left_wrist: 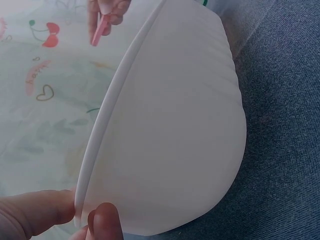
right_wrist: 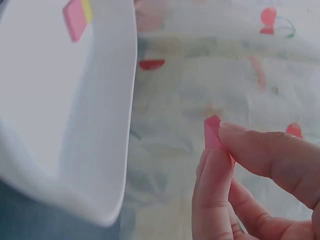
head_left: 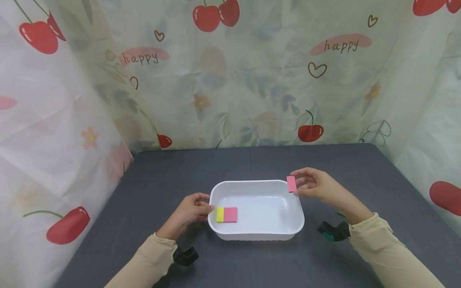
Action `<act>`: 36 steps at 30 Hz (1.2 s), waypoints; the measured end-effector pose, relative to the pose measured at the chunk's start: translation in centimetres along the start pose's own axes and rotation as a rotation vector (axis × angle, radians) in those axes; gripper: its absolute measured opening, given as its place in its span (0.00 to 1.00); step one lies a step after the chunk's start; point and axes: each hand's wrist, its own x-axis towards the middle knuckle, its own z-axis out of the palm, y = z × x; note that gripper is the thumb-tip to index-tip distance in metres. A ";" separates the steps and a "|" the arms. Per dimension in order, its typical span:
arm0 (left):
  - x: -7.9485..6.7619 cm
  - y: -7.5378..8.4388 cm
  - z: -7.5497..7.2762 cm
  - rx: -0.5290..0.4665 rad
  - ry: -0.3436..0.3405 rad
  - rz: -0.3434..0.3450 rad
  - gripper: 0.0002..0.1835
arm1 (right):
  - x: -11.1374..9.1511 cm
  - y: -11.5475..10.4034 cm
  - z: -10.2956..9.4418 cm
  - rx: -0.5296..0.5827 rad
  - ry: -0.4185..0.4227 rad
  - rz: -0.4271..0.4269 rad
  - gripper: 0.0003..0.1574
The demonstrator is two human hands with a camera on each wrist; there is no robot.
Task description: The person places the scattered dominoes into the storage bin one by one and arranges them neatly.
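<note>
A white rectangular plastic basin [head_left: 257, 236] with rounded corners stands on the dark table. My left hand [head_left: 190, 212] grips its left rim, the thumb on the rim and the fingers at the outer wall [left_wrist: 165, 115]. Above the basin's far right corner, my right hand [head_left: 312, 184] pinches a small, flat pink sticky-note pad [head_left: 291, 184] between thumb and fingers. That pad [right_wrist: 212, 131] is partly covered by the fingertips in the right wrist view. Inside the basin at the left, a narrow yellow pad [head_left: 220, 215] lies side by side with a wider pink piece [head_left: 230, 215].
The dark table [head_left: 173, 172] extends around the basin to a far edge. Behind it hangs a printed curtain [head_left: 248, 80] with cherries and hearts, which also lines both sides. A dark device is strapped at each wrist.
</note>
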 end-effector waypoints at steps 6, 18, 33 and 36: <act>0.0 -0.1 0.0 0.001 -0.002 0.002 0.21 | 1.2 -0.5 2.4 0.037 -0.053 0.010 0.38; -0.1 0.1 0.0 0.009 -0.007 -0.005 0.22 | 2.5 0.8 7.8 0.027 -0.118 0.017 0.29; -0.3 0.2 0.0 0.033 0.001 -0.004 0.22 | 3.1 1.4 10.9 -0.254 -0.048 0.041 0.24; -0.3 0.2 0.0 0.030 0.001 -0.002 0.22 | 3.3 1.6 11.3 -0.273 -0.043 0.055 0.23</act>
